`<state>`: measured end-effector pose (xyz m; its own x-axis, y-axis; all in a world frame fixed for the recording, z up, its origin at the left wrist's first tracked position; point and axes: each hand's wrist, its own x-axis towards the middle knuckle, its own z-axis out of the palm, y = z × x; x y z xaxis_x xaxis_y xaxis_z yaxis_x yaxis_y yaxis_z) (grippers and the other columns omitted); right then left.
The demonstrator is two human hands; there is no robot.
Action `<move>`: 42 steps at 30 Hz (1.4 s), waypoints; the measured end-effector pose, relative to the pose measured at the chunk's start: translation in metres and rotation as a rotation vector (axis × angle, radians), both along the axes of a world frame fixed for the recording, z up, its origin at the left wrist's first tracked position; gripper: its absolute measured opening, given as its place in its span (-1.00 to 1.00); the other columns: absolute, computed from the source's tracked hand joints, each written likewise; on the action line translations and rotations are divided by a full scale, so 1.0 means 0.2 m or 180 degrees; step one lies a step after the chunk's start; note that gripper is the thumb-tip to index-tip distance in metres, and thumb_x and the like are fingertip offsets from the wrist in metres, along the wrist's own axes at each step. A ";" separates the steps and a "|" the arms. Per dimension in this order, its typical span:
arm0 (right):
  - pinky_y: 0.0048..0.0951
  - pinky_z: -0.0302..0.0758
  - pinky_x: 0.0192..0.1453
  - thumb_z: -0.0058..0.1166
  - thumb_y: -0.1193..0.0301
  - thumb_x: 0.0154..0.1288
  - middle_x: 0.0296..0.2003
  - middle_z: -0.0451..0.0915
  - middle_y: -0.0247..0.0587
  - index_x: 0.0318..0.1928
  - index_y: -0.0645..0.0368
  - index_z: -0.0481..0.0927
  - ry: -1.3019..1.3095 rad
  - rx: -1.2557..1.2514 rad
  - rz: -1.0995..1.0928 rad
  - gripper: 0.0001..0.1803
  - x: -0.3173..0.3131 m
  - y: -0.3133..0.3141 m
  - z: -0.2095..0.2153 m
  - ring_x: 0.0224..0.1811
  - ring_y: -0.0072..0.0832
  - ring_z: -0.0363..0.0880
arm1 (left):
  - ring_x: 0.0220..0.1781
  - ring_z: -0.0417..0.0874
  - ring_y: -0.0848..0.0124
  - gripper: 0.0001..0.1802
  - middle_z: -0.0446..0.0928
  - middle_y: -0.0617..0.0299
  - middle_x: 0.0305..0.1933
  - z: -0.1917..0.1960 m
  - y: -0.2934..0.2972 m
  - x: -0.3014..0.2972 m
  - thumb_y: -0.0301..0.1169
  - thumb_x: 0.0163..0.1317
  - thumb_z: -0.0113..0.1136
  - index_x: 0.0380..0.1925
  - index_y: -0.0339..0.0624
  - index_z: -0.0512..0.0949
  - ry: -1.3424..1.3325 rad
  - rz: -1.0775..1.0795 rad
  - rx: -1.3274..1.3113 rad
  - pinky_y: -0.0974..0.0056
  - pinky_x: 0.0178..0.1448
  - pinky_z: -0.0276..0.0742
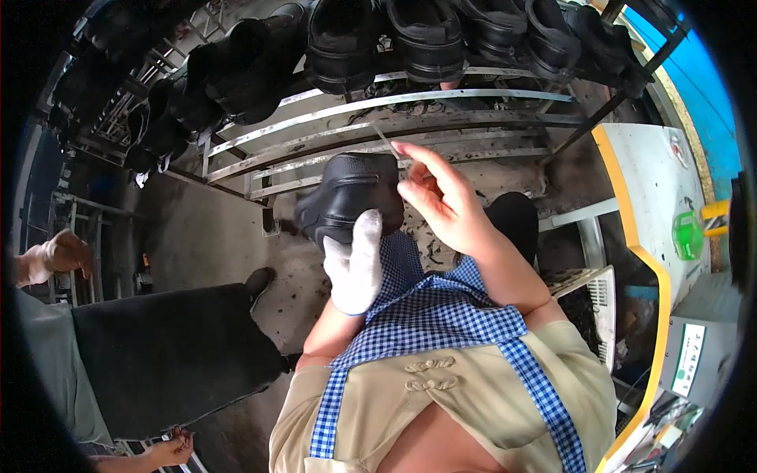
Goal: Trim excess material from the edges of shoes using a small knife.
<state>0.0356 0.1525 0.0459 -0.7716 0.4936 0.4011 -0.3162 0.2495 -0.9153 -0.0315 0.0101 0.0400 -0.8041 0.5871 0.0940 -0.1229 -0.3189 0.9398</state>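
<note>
My left hand [355, 264], in a white glove, grips a black shoe [347, 193] from its near side and holds it up in front of my apron. My right hand [443, 193] is bare and sits just right of the shoe. Its thumb and fingers close on a thin, light-coloured strip [384, 139] that points up and to the left, past the shoe's far edge. The strip is too slim and blurred to name its kind. Whether it touches the shoe, I cannot tell.
Several black shoes [426, 39] line a metal rack [378, 104] ahead. At the right stands a white, yellow-edged table [654, 185] with a green container [688, 235]. A white plastic crate [603, 307] stands below it. Another person's hands [67, 254] show at the left, beside a dark cloth-covered surface [173, 355].
</note>
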 end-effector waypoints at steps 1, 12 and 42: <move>-0.63 0.44 -0.30 0.11 0.47 0.40 -0.35 0.51 -0.35 0.22 0.20 0.48 -0.0014 0.0010 0.0010 -0.60 0.02 0.02 -0.01 -0.43 -0.69 0.44 | 0.06 0.56 0.39 -0.60 0.54 0.12 0.06 0.05 -0.03 -0.02 -0.38 0.38 0.08 0.17 -0.27 0.42 -0.0248 -0.0273 -0.0179 0.28 0.16 0.49; -0.38 0.35 0.31 0.45 0.13 0.07 0.14 0.50 -0.12 0.33 0.29 0.31 -0.0664 -0.1010 0.1367 -0.09 0.14 0.19 -0.30 0.19 -0.42 0.45 | -0.15 0.64 0.05 -0.66 0.58 -0.06 -0.21 -0.02 -0.05 -0.06 -0.35 0.19 0.27 -0.05 -0.24 0.59 0.3749 -0.1289 -0.1442 0.07 -0.07 0.56; -0.20 0.43 0.33 0.56 0.48 -0.13 0.31 0.37 -0.07 0.47 0.14 0.05 -0.0067 -0.0329 0.0602 0.18 0.41 0.20 -0.41 0.33 -0.22 0.42 | 0.03 0.56 0.38 -0.53 0.53 0.14 0.04 -0.01 -0.08 -0.39 -0.38 0.21 0.23 0.11 -0.27 0.42 -0.0446 0.0873 0.0895 0.29 0.16 0.51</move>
<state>0.1169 0.1930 -0.0370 -0.8621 0.3768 0.3387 -0.3290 0.0919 -0.9398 -0.1097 -0.0051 0.0380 -0.9434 0.3165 0.0988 -0.1182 -0.5994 0.7917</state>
